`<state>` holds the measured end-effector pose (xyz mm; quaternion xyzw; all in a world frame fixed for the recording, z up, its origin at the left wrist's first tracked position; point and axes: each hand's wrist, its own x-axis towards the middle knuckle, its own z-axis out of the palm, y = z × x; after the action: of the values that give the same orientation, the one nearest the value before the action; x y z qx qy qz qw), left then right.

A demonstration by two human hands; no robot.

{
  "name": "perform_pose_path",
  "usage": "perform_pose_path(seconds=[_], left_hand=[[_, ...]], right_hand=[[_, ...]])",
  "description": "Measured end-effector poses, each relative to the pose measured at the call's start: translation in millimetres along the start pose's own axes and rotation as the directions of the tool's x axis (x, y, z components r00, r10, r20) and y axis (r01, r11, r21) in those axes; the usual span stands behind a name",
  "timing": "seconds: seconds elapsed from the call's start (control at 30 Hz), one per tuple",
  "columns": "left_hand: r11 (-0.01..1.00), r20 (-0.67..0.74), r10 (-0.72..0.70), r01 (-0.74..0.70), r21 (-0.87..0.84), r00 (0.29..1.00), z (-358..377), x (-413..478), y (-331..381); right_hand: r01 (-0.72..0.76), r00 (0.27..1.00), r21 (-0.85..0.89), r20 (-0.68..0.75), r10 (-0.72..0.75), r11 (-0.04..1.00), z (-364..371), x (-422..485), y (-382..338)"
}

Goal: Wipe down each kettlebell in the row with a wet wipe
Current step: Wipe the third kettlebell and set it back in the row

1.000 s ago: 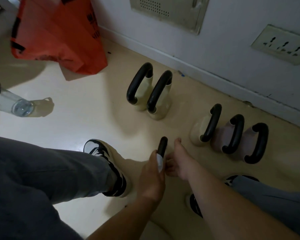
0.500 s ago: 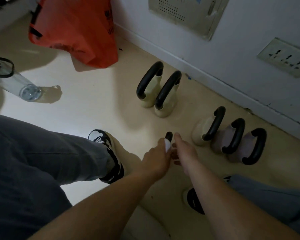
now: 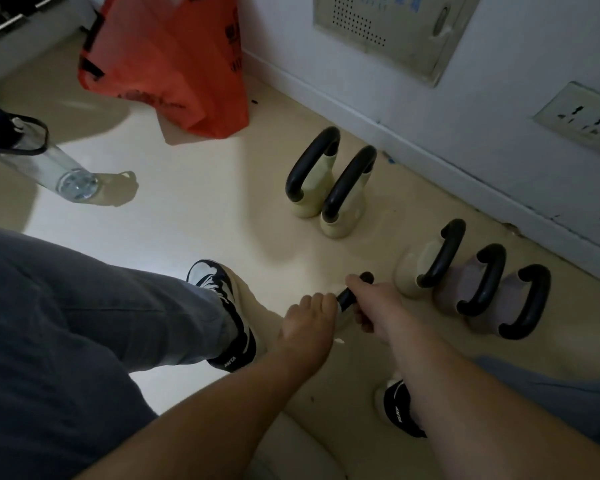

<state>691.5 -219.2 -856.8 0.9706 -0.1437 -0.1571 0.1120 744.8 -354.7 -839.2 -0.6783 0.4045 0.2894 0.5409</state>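
1. At 6 o'clock, nearest to the camera, two bare forearms reach forward between the person's legs in grey trousers.
2. A black-and-white sneaker stands on the floor at 9 o'clock from the hands, and a second dark shoe is partly hidden under the right forearm.
3. The left hand has its fingers curled at the near end of a black kettlebell handle. A small white piece, possibly the wet wipe, shows at the edge of this hand, but I cannot tell it for sure.
4. The right hand grips the same black handle from above, thumb lying along the bar. The body of this kettlebell is hidden under the two hands.
5. At 3 o'clock from the hands, three more kettlebells stand in a row, touching each other: a cream kettlebell with black handle, then a mauve kettlebell, then a second mauve kettlebell at the far right.
6. At 12 o'clock, a pair of cream kettlebells with black handles stands side by side, apart from the row.
7. At 10 o'clock, a clear plastic water bottle stands on the cream floor.
8. Farther, at 11 o'clock, an orange plastic bag leans near the white wall, which carries a beige metal panel and a socket plate.
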Motion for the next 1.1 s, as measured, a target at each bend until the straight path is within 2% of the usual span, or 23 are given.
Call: perform_pose_path(seconds=[0.07, 0.13, 0.23, 0.4, 0.57, 0.67, 0.73, 0.83, 0.87, 0.93, 1.0, 1.1], left_hand=[[1.000, 0.031, 0.015, -0.015, -0.003, 0.999, -8.8, 11.1, -11.6], [1.000, -0.015, -0.004, 0.004, -0.002, 1.000, -11.5, 18.5, -18.8], [0.999, -0.004, -0.040, 0.040, -0.029, 0.999, -13.3, 17.1, -14.0], [0.997, -0.006, -0.066, 0.066, -0.047, 0.998, 0.5, 8.2, -7.7], [0.988, -0.077, -0.034, 0.022, -0.151, 0.996, 19.8, 8.8, -1.4], [0.989, -0.100, -0.021, 0.006, -0.146, 0.995, 37.3, 4.3, -6.2], [0.966, -0.131, -0.077, 0.041, -0.256, 0.988, 50.8, -11.2, -12.8], [0.938, -0.048, -0.113, 0.090, -0.334, 0.992, 69.7, -33.0, -23.4], [0.898, 0.008, -0.123, 0.115, -0.424, 0.992, 67.7, -34.2, -24.2], [0.851, 0.061, -0.162, 0.170, -0.497, 0.985, 60.1, -25.9, -22.4], [0.862, 0.121, -0.190, 0.224, -0.454, 0.974, 53.3, -16.2, -17.3], [0.909, 0.100, -0.209, 0.231, -0.348, 0.973, 39.4, -13.3, -8.2]], right_hand=[[-0.088, 0.996, 0.135, 0.000, 0.089, 0.987, 4.1, -0.2, 3.9], [-0.163, 0.985, 0.296, -0.011, 0.174, 0.941, 9.8, -0.7, 8.2], [-0.160, 0.973, 0.407, -0.087, 0.213, 0.899, 15.7, -5.2, 10.6], [-0.024, 0.981, 0.244, -0.179, 0.070, 0.969, 15.9, -3.0, 5.8], [0.082, 0.984, 0.099, -0.167, -0.065, 0.992, 13.1, 8.4, -4.2], [0.066, 0.990, -0.013, -0.122, -0.068, 0.998, 11.2, 14.1, -6.3], [0.012, 0.997, -0.041, -0.075, -0.015, 0.999, 9.5, 15.3, -7.5], [-0.032, 0.998, -0.063, -0.050, 0.029, 0.997, 8.8, 14.2, -9.6], [-0.026, 0.998, -0.087, -0.056, 0.021, 0.996, 9.5, 13.7, -10.1], [-0.007, 0.998, -0.107, -0.061, 0.000, 0.994, 10.4, 13.2, -10.5], [0.001, 0.999, -0.105, -0.054, -0.007, 0.994, 10.6, 14.4, -10.0], [0.006, 0.998, -0.103, -0.054, -0.011, 0.995, 11.1, 13.1, -10.2]])
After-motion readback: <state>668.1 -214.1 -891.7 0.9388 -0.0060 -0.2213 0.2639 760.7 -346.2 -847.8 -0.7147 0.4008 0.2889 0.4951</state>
